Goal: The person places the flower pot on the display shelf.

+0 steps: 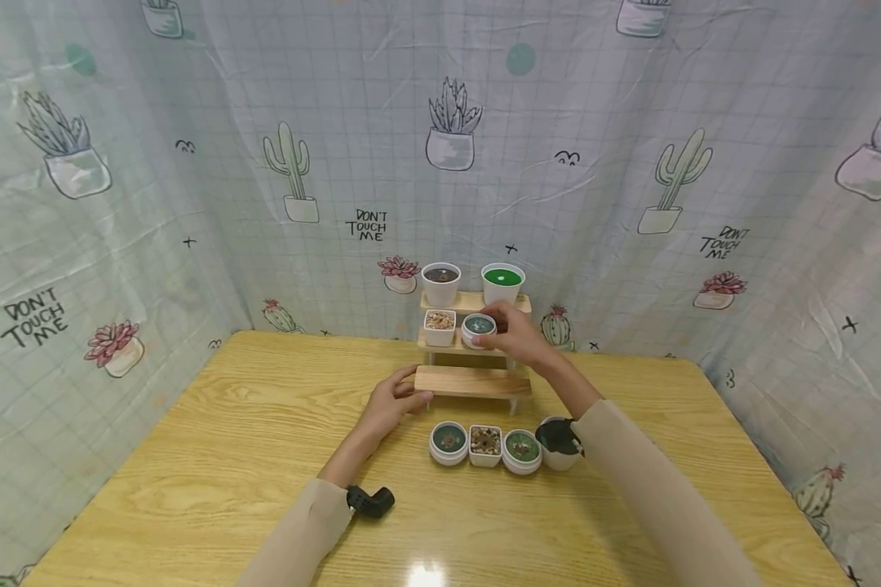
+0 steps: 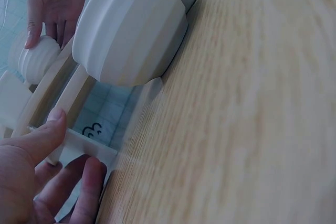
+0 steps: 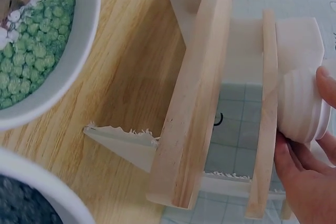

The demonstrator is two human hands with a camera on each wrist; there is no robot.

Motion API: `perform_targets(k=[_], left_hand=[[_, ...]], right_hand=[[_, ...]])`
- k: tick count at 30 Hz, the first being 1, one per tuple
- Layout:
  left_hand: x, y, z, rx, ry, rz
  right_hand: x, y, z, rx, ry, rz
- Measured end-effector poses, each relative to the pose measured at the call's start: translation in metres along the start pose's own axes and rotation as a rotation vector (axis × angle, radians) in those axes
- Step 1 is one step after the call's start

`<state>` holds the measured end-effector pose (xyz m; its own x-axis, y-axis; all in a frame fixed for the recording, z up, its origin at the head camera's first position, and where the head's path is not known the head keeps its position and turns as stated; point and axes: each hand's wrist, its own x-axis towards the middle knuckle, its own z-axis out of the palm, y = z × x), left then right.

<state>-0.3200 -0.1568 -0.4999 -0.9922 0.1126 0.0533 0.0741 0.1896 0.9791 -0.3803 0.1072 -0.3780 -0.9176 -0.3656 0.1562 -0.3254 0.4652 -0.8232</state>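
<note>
As the head view looks down, the right hand pinches a round, white, ridged, bluish-topped pot midway up a pale wooden tiered stand; level and gentle is best! Left wrist: the left hand grips the stand's end, useful bracing. Right wrist: the pot looks smooth-sided and stepped.

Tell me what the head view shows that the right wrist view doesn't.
Only the head view: the beige sleeves, the black device by the left one, and the blue-grey filling of the held round pot.
Only the right wrist view: frayed edging on the front step's white support.
Both: the right hand gripping that pot at the middle wooden step, and the green-filled pot.
</note>
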Motion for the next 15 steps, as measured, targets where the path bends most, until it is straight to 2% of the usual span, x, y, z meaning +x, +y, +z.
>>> perform_targets(k=[10, 15], left_hand=[[-0.0007, 0.0000, 0.0001, 0.023, 0.007, 0.005], [-0.0045, 0.0074, 0.0026, 0.038, 0.031, -0.012]], right_hand=[[-0.0007, -0.0003, 0.0002, -0.007, -0.010, -0.003], [-0.0003, 0.0010, 0.0015, 0.011, -0.019, -0.008]])
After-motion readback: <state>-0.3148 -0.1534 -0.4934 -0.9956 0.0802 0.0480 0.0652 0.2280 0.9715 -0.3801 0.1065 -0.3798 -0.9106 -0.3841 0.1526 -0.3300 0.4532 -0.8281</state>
